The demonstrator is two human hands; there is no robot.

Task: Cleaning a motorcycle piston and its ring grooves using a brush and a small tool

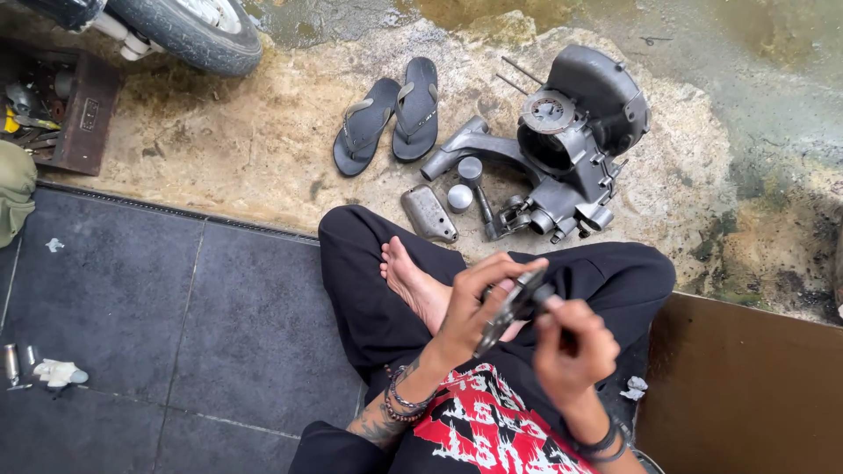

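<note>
Person sits cross-legged on the dark tile floor (pixel 132 298), right at its edge where it meets the rough concrete ground (pixel 255 140). Left hand (pixel 479 303) is curled around a flat metal plate (pixel 509 307), fingers wrapped over its top edge, plate held tilted above the lap, roughly over the bare foot (pixel 413 281). Right hand (pixel 571 347) is closed in a fist on a small dark tool (pixel 543 294), its tip touching the plate's upper end; can't tell exactly what kind of tool.

On the concrete just in front of the knees: a grey engine case (pixel 562 140), w/ a small oval metal cover (pixel 428 213) and two short metal cylinders (pixel 464 184) beside its left end. Pair of dark flip-flops (pixel 391 114) lies just left of the engine. Tyre (pixel 189 31) at the top left corner, and a rusty tool tray (pixel 75 110) under it at the tile floor's far left edge. White rag (pixel 57 373) near the floor's left edge. Brown board (pixel 746 395) at the lower right.
</note>
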